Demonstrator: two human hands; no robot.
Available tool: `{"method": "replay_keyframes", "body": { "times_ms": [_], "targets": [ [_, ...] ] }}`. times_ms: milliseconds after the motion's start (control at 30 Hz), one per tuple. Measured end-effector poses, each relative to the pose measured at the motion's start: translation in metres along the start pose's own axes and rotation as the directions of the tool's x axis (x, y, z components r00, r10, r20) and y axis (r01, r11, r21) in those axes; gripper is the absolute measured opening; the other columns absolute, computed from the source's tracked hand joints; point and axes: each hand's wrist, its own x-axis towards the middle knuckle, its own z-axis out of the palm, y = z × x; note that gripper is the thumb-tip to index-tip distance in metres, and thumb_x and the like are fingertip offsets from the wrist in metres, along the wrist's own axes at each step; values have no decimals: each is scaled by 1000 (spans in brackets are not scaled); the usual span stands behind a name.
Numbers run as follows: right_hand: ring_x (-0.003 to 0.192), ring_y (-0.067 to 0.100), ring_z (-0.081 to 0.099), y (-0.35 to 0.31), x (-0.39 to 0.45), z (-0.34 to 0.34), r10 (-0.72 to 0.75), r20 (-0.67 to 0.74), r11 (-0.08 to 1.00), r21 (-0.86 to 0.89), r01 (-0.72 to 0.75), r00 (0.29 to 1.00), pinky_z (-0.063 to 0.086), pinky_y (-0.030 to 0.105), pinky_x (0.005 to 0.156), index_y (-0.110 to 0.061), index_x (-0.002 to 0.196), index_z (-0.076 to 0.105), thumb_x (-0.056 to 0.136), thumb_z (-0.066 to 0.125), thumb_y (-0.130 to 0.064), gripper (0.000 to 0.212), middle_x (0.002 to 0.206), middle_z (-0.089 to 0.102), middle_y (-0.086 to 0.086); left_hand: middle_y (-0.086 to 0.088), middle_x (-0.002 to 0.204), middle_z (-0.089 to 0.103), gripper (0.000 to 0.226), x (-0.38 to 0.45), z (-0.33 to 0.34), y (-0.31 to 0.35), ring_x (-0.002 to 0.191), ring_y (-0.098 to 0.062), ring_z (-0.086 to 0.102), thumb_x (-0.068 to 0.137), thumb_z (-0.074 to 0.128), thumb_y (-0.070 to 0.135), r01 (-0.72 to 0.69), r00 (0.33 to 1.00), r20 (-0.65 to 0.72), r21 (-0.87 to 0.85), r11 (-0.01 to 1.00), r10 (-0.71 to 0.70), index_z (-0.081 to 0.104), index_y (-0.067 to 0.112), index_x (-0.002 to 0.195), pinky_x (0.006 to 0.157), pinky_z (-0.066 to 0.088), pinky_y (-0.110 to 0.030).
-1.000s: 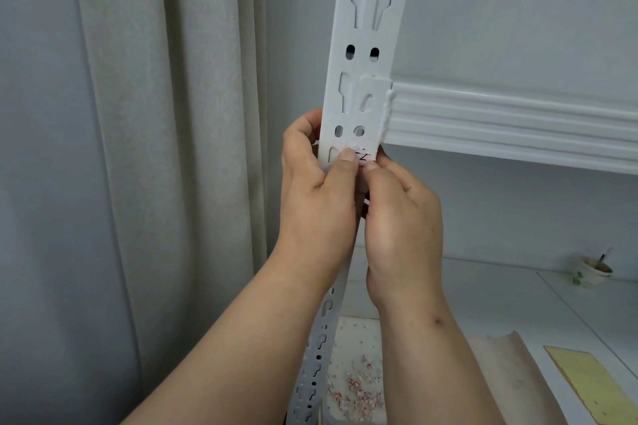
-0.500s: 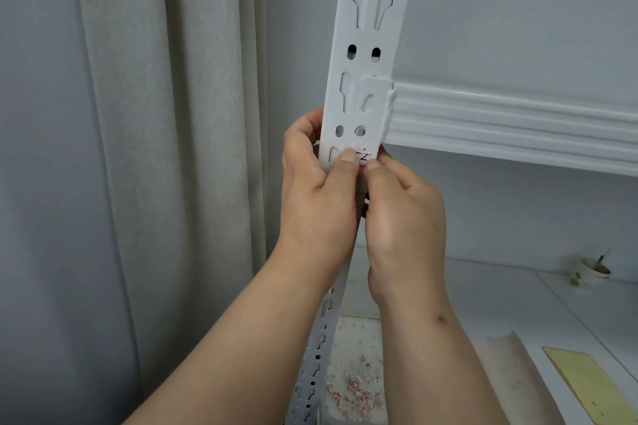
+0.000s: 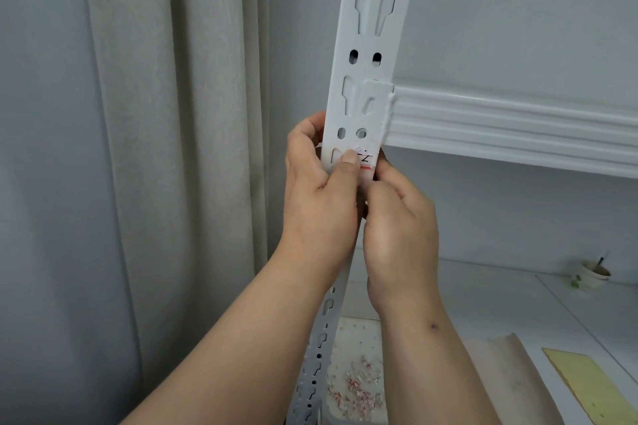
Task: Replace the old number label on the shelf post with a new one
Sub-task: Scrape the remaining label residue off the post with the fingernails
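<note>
Left hand (image 3: 319,190) wraps the white perforated metal shelf post (image 3: 371,55), fingers curled behind it, thumb pressed flat on the small paper number label (image 3: 364,159), which sits on the post's face just below two round holes. Right hand (image 3: 402,228) is curled close, fingertips at the label's lower right edge; whether they pinch it I can't tell. Ribbed white shelf beam (image 3: 518,128) hooks in at right. Shredded red-and-white paper scraps (image 3: 355,390) lie scattered below.
</note>
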Motion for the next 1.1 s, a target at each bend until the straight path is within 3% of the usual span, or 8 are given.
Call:
{"method": "replay_keyframes", "body": {
  "times_ms": [67,133,233,333,700,867,967,1100],
  "targets": [
    [93,6,70,0,0,0,5,1,1000,24,-5,1000,55,34,85,-23,103,74,96,45,-15,31,95,76,-9,0,133,57,34,0,0,0,109,-12,65,85,50,19,5,1000,10,-23,1000,-4,46,41,110,71,54,-15],
    [87,8,71,0,2,1,22,-45,999,31,-21,999,56,35,81,-21,94,76,95,46,-17,30,87,77,-8,-1,132,56,34,0,0,-1,107,-12,66,85,50,19,8,1000,10,-24,1000,-8,46,41,110,70,54,-16],
    [82,8,71,0,4,2,14,-76,1000,-18,-15,997,58,37,80,-22,91,77,95,48,-17,30,83,76,-8,0,133,57,35,1,-1,-2,118,-16,62,84,51,22,-1,1000,-8,25,1000,1,45,42,112,95,55,-36],
    [84,7,71,0,5,3,3,-78,999,-35,-6,997,57,37,82,-24,97,76,93,48,-14,30,85,76,-9,0,134,57,36,1,-1,-2,120,-17,61,84,51,21,2,1000,-12,46,999,-1,44,41,114,102,52,-44],
    [84,5,71,0,6,3,-25,-86,997,-72,19,996,58,36,81,-26,101,76,90,49,-10,33,87,76,-11,2,133,57,36,1,-1,-2,120,-16,61,85,50,21,4,1000,-17,56,998,-3,45,42,113,102,51,-44],
    [92,8,71,13,4,1,-12,-124,999,-53,6,992,58,38,84,-28,110,73,92,49,-12,33,97,76,-10,2,134,56,36,0,-1,-2,118,-14,61,91,51,14,-11,1000,0,34,999,11,44,41,113,85,55,-23],
    [91,14,71,23,1,0,-30,-251,999,-20,26,967,56,43,84,-30,100,72,88,49,-25,26,94,75,-8,2,134,55,35,1,-2,-3,117,-13,61,88,50,19,-21,1000,-7,56,998,21,43,41,114,94,56,-32],
    [84,11,72,28,-1,-5,-22,-341,999,25,32,940,56,46,84,-28,85,63,93,49,-18,19,84,75,-6,3,134,55,36,0,-3,-4,118,-14,59,87,50,23,-27,1000,-6,97,995,27,42,41,118,101,53,-43]
  ]
}}
